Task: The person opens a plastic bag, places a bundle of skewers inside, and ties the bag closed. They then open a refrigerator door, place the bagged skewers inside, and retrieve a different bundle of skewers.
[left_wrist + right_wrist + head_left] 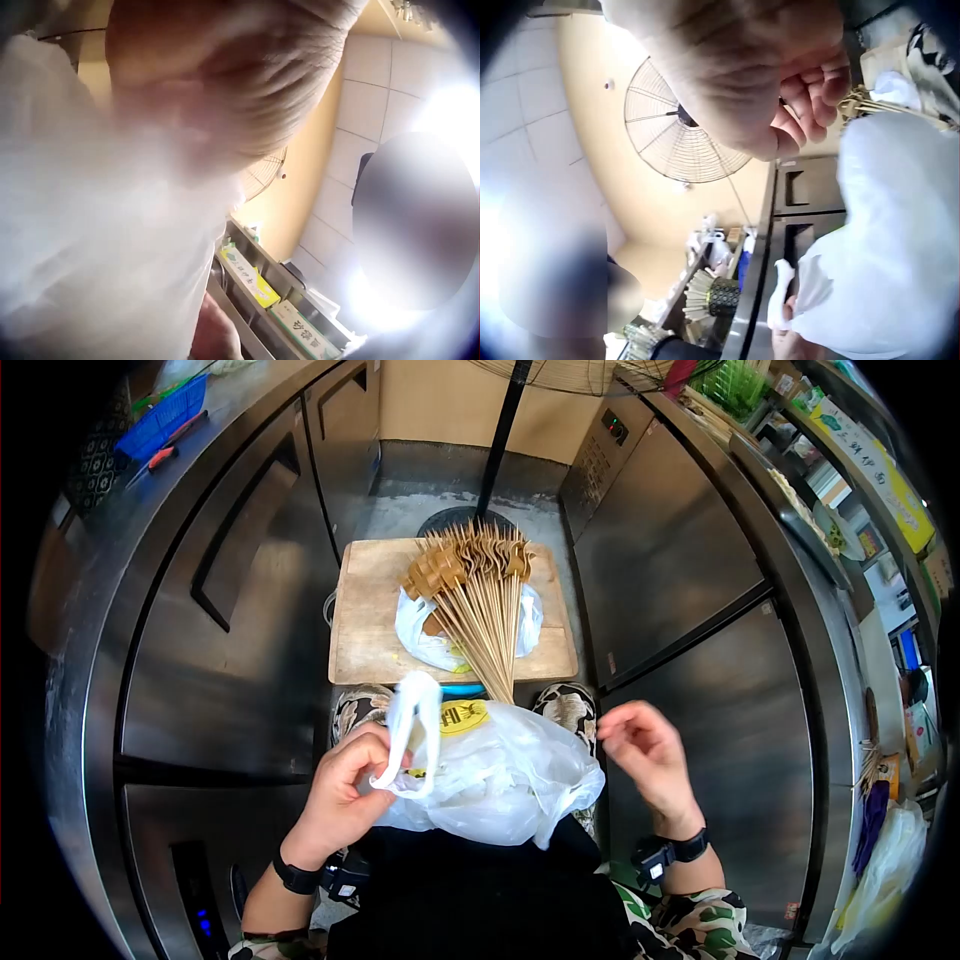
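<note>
A white plastic bag (500, 770) with a yellow label lies on my lap, and a bundle of wooden skewers (480, 600) sticks out of it, fanning over a wooden cutting board (365, 620). My left hand (350, 785) grips the bag's handle loop (412, 725) at the bag's left side. To the right of the bag my right hand (640, 745) hovers with loosely curled fingers and holds nothing. The left wrist view is filled by the blurred left hand (225, 82) and the bag (97, 247). In the right wrist view the right hand (765, 82) floats above the bag (892, 247).
A second white bag (430, 635) lies on the board under the skewers. Stainless steel fridge doors (230, 590) stand close at left and more steel doors (700, 660) at right. A fan pole (500, 440) rises behind the board. Shelves with boxes (860, 470) run along the right.
</note>
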The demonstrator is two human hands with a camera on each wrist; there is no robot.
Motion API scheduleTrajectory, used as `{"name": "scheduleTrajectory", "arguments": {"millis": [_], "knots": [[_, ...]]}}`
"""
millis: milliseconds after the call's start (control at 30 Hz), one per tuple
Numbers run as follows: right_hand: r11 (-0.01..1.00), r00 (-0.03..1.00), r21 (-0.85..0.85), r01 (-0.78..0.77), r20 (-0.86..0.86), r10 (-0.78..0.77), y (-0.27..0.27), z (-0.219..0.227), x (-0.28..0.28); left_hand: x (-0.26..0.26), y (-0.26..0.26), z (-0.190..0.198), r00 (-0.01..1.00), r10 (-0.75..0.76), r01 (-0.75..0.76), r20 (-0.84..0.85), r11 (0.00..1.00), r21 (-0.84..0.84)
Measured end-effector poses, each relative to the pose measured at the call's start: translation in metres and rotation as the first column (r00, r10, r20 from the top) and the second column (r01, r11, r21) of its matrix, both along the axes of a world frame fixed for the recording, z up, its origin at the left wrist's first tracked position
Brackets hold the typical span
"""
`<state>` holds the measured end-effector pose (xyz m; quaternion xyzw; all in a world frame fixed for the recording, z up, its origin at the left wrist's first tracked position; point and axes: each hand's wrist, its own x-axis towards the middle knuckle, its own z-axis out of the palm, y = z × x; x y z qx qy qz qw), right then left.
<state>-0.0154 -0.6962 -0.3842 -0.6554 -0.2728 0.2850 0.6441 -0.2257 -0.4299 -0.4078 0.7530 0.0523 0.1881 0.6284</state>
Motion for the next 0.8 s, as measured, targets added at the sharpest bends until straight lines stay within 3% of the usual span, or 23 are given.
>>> {"name": "scheduleTrajectory", "arguments": {"millis": [33, 67, 100, 133, 167, 233, 300, 433, 467, 567, 600, 633, 700, 800], "knots": [[0.999, 0.999, 0.028, 0.037, 0.038, -0.038, 0.001, 0.017, -0.005, 0.001, -0.002, 0.003, 0.999, -0.038, 0.037, -0.025, 0.999, -0.032], [0.988, 0.995, 0.147, -0.035, 0.098, 0.021, 0.003, 0.032, -0.011, 0.002, -0.005, 0.003, 0.999, -0.039, 0.036, -0.029, 0.995, -0.095], [0.961, 0.972, 0.178, -0.212, 0.144, 0.187, 0.001, 0.046, -0.015, 0.004, -0.007, 0.002, 0.999, -0.042, 0.037, -0.032, 0.987, -0.157], [0.891, 0.871, 0.079, -0.447, 0.263, 0.414, 0.006, 0.057, -0.012, 0.003, -0.007, 0.000, 0.999, -0.040, 0.036, -0.022, 0.985, -0.171], [0.766, 0.707, -0.044, -0.641, 0.353, 0.613, 0.012, 0.062, -0.010, 0.003, -0.005, -0.003, 0.999, -0.040, 0.037, -0.011, 0.982, -0.183], [0.690, 0.630, -0.292, -0.662, 0.282, 0.724, 0.034, 0.050, -0.027, 0.002, -0.003, -0.004, 0.999, -0.037, 0.041, 0.021, 0.969, -0.242], [0.749, 0.577, -0.467, -0.470, 0.480, 0.661, 0.052, 0.010, -0.034, -0.002, -0.004, -0.004, 0.998, -0.016, 0.036, 0.062, 0.942, -0.335], [0.695, 0.439, -0.611, -0.378, 0.543, 0.716, 0.063, -0.014, -0.034, -0.007, -0.003, -0.009, 0.992, 0.119, -0.091, 0.041, 0.900, -0.425], [0.680, 0.418, -0.632, -0.372, 0.541, 0.730, 0.063, -0.019, -0.033, -0.008, -0.001, -0.014, 0.994, 0.098, -0.065, 0.057, 0.901, -0.428], [0.610, 0.436, -0.708, -0.356, 0.452, 0.778, 0.060, -0.027, -0.032, -0.006, -0.007, -0.013, 0.999, 0.021, -0.011, 0.027, 0.942, -0.335], [0.649, 0.475, -0.658, -0.383, 0.462, 0.749, 0.057, -0.028, -0.033, 0.000, -0.003, -0.011, 0.988, -0.121, 0.133, 0.096, 0.983, -0.126], [0.675, 0.495, -0.613, -0.410, 0.472, 0.729, 0.055, -0.027, -0.031, 0.004, 0.000, -0.004, 0.976, -0.217, 0.214, 0.007, 0.966, 0.142], [0.722, 0.538, -0.516, -0.462, 0.485, 0.690, 0.052, -0.024, -0.028, 0.014, -0.016, 0.011, 0.975, -0.182, 0.215, -0.128, 0.922, 0.323], [0.788, 0.704, -0.295, -0.540, 0.354, 0.616, 0.048, -0.012, -0.020, 0.023, -0.020, -0.005, 0.989, -0.028, 0.110, -0.146, 0.802, 0.588]]}}
